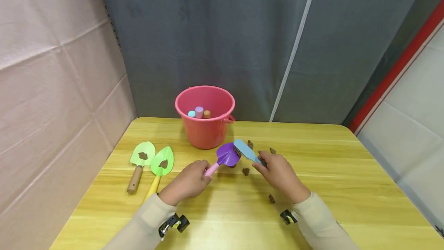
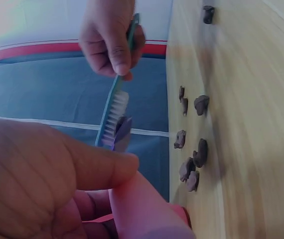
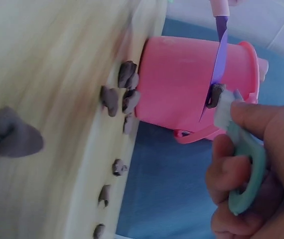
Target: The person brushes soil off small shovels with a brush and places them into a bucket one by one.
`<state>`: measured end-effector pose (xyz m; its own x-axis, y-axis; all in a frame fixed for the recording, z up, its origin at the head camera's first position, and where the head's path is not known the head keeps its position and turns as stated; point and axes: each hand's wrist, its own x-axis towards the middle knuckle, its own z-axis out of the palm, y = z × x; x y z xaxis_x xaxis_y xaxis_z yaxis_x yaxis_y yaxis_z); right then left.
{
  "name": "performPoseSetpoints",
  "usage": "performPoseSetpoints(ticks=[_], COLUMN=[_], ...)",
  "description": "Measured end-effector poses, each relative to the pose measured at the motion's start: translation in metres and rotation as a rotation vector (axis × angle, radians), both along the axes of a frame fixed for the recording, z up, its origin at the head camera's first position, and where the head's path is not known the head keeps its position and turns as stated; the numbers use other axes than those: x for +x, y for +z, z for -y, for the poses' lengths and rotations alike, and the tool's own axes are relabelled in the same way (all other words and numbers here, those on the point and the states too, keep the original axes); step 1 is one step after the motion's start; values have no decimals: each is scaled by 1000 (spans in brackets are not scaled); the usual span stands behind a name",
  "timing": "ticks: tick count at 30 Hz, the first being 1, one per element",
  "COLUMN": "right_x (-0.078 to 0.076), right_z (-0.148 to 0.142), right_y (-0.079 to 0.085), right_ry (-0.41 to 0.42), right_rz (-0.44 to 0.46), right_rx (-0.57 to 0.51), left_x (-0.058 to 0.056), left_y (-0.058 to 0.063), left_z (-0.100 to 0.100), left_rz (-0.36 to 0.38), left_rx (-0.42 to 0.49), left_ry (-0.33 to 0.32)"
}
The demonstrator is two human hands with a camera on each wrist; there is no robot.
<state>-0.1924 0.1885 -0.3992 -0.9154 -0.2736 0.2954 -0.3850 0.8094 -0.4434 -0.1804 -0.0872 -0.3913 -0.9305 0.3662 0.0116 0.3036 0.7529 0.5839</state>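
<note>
My left hand (image 1: 190, 180) grips the pink handle (image 2: 144, 211) of a toy shovel with a purple blade (image 1: 227, 154), held above the table. In my right hand (image 1: 280, 173) is a light blue brush (image 1: 245, 150), pinched by its handle, bristles (image 2: 116, 112) facing the blade. A brown clay-like lump (image 3: 215, 95) sits between the bristles and the purple blade, seen in the right wrist view. Several more brown lumps lie on the table below, among them one lump (image 1: 246, 171) between the hands and another (image 1: 271, 199) nearer the front.
A red bucket (image 1: 205, 134) stands at the back with several handle ends inside. On the left lie a pale green shovel (image 1: 148, 149) with a wooden handle and a bright green shovel (image 1: 168, 161) with a yellow handle, each bearing a brown lump. A grey curtain (image 1: 215, 30) hangs behind the table.
</note>
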Motion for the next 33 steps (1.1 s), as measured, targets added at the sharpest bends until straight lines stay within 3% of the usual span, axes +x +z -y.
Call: performPoseSetpoints(ticks=[7,14,18,22,26,33], right_x=[-7,-10,-8,-1,5,4], right_z=[-6,-9,-4,8,19,19], right_y=[-7,-3,1,6,8,5], right_ry=[-31,-82,-36,80,172,115], right_rz=[24,-28,-50,-41,-28,-9], right_rx=[-2,-44,-55,-35,10,15], left_x=[-1,-1,-2,-3,-4,0], left_y=[3,1,2,1,0,1], left_z=[0,0,0,-1,-3,-5], left_rz=[32,46,78,99,74,54], left_rx=[18,36,48,52,52,45], left_ry=[-17,-15,-15,-16,-33,-22])
